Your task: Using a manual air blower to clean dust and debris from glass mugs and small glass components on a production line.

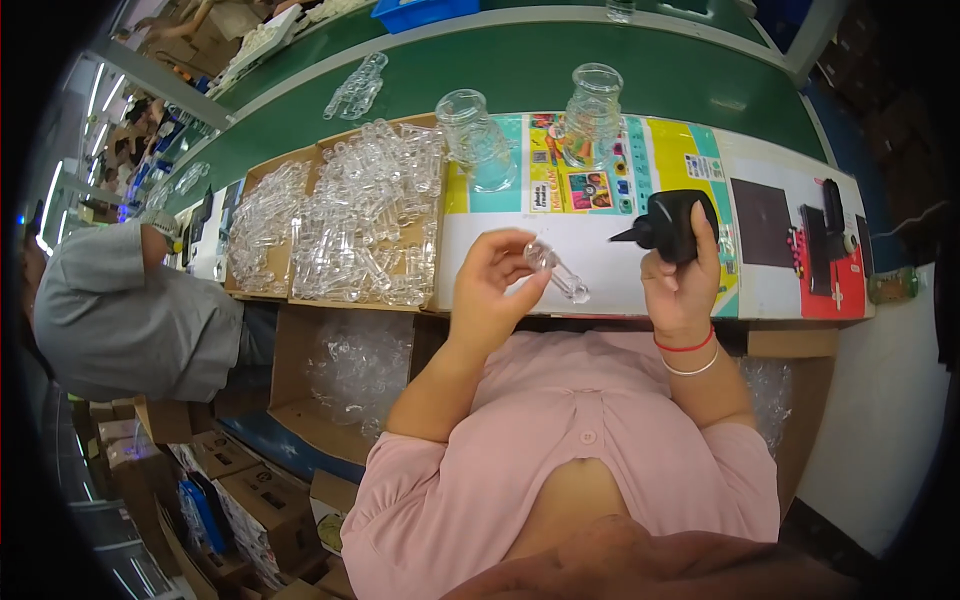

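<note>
My left hand [492,288] pinches a clear, glass-like tubular piece [566,282] between thumb and fingers. A rounded bulb shows at the piece's held end, and its other end points right and toward me. On the right, my right hand [683,285] is wrapped round a black squeeze bottle [680,225]. The bottle lies on its side in the air, and its pointed nozzle faces left toward the clear piece. Nozzle and piece are apart. Below both hands is the white part of the printed cardboard sheet [480,228] on the bench.
Left of my hands, a cardboard box [441,215] holds many similar clear pieces. Two clear ribbed vessels [478,140] [593,115] stand behind my hands. More clear pieces [357,88] lie on the green bench [540,55]. A co-worker in a grey shirt [140,310] sits at left.
</note>
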Action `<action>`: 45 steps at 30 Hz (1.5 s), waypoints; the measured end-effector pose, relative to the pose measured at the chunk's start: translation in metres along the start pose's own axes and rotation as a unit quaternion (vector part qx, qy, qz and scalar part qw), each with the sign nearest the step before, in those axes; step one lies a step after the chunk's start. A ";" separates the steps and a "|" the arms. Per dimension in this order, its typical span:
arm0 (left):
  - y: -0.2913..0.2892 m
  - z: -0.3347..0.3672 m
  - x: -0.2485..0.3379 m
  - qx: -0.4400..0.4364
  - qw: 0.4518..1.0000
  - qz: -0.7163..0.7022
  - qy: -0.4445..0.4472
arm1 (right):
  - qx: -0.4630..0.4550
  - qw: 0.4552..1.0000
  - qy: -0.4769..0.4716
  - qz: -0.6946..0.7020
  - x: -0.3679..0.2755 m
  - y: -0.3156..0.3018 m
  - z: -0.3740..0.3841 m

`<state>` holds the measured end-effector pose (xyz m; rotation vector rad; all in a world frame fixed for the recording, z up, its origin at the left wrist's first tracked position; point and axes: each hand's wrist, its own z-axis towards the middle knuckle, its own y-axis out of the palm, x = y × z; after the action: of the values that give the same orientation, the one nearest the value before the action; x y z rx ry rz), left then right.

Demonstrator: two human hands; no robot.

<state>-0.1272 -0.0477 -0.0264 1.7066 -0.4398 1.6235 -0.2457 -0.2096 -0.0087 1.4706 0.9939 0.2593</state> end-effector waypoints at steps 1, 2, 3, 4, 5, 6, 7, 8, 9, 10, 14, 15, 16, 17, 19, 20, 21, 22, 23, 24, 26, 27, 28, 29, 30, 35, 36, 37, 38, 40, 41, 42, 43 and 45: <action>0.000 0.010 -0.004 0.001 1.000 0.005 -0.014 | -0.010 0.999 0.033 0.036 -0.001 -0.006 0.005; -0.002 0.022 -0.020 0.008 0.999 -0.018 -0.028 | -0.025 0.997 0.054 0.058 -0.003 -0.014 0.009; -0.005 0.035 -0.038 0.017 0.998 -0.038 -0.040 | -0.032 0.996 0.059 0.066 -0.004 -0.018 0.011; -0.005 0.047 -0.050 0.024 0.998 0.003 -0.055 | -0.036 0.995 0.065 0.073 -0.003 -0.022 0.013; -0.006 0.056 -0.060 0.034 0.996 0.043 -0.070 | -0.032 0.994 0.066 0.076 -0.002 -0.026 0.014; -0.007 0.063 -0.072 0.033 0.991 0.129 -0.021 | -0.028 0.994 0.065 0.077 -0.001 -0.028 0.015; -0.008 0.069 -0.083 0.032 0.976 0.213 0.025 | -0.036 0.994 0.064 0.076 0.001 -0.031 0.015; -0.005 0.077 -0.092 0.039 0.974 0.222 0.026 | -0.039 0.993 0.072 0.083 -0.002 -0.035 0.016; -0.004 0.084 -0.094 0.035 0.947 0.311 0.071 | -0.036 0.993 0.070 0.083 -0.003 -0.036 0.016; -0.007 0.086 -0.096 0.032 0.910 0.397 0.114 | -0.032 0.994 0.069 0.082 -0.002 -0.036 0.016; -0.012 0.075 -0.084 0.054 0.815 0.512 0.264 | -0.028 0.995 0.067 0.074 -0.002 -0.037 0.016; -0.008 0.067 -0.067 0.044 0.817 0.503 0.277 | -0.033 0.994 0.066 0.075 -0.005 -0.039 0.017; -0.009 0.056 -0.053 0.040 0.818 0.496 0.289 | -0.034 0.994 0.072 0.078 -0.005 -0.039 0.017; -0.015 0.043 -0.041 0.042 0.817 0.499 0.287 | -0.039 0.993 0.073 0.079 -0.006 -0.039 0.016; -0.040 0.025 -0.016 0.072 0.778 0.565 0.266 | -0.047 0.993 0.073 0.079 -0.007 -0.038 0.017; -0.056 0.019 -0.006 0.124 0.741 0.605 0.264 | -0.046 0.993 0.073 0.079 -0.007 -0.039 0.018; -0.073 0.014 0.004 0.174 0.700 0.641 0.260 | -0.044 0.994 0.071 0.073 -0.007 -0.039 0.017; -0.093 0.008 0.013 0.197 0.673 0.678 0.223 | -0.043 0.994 0.069 0.067 -0.007 -0.039 0.017; -0.112 0.005 0.017 0.219 0.643 0.710 0.185 | -0.042 0.995 0.068 0.067 -0.006 -0.040 0.018; -0.127 0.001 0.021 0.220 0.642 0.711 0.184 | -0.035 0.995 0.073 0.064 -0.005 -0.040 0.019; -0.148 -0.007 0.023 0.238 0.614 0.751 -0.042 | -0.030 0.994 0.080 0.061 -0.001 -0.039 0.020; -0.155 -0.008 0.020 0.238 0.614 0.751 -0.042 | -0.027 0.994 0.084 0.060 0.001 -0.038 0.020; -0.161 -0.008 0.016 0.237 0.649 0.722 -0.043 | -0.024 0.994 0.087 0.058 0.003 -0.036 0.020; -0.164 -0.008 0.015 0.234 0.683 0.691 -0.044 | -0.024 0.994 0.085 0.057 0.003 -0.035 0.019; -0.165 -0.008 0.015 0.231 0.685 0.689 -0.043 | -0.026 0.994 0.090 0.057 0.003 -0.034 0.018; -0.144 -0.004 0.023 0.288 0.875 0.385 0.053 | -0.026 0.996 0.077 0.046 -0.002 -0.033 0.012; -0.138 -0.005 0.025 0.261 0.939 0.215 0.067 | -0.025 0.996 0.072 0.044 -0.003 -0.032 0.011; -0.123 -0.006 0.034 0.210 0.959 0.171 0.079 | -0.030 0.996 0.069 0.044 -0.005 -0.031 0.009; -0.112 -0.005 0.035 0.202 0.962 0.166 0.077 | -0.034 0.996 0.065 0.044 -0.006 -0.031 0.007; -0.088 -0.006 0.033 0.114 0.983 0.127 0.070 | -0.052 0.997 0.046 0.023 -0.008 -0.027 0.002; -0.068 -0.006 0.037 0.072 0.994 0.071 0.032 | -0.049 0.998 0.026 0.008 -0.009 -0.020 -0.003; -0.055 -0.009 0.036 0.066 0.995 0.067 0.030 | -0.048 0.999 0.009 -0.008 -0.007 -0.013 -0.008; -0.042 -0.009 0.034 0.013 0.999 0.029 0.032 | -0.045 0.999 -0.013 -0.016 -0.006 -0.008 -0.011; -0.023 -0.011 0.029 -0.049 0.998 -0.013 0.029 | -0.015 0.998 -0.051 -0.033 -0.007 0.004 -0.018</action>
<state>-0.1150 -0.0179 -0.0050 1.5816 -0.4591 1.6018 -0.2606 -0.2012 0.0010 1.4076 0.9502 0.1498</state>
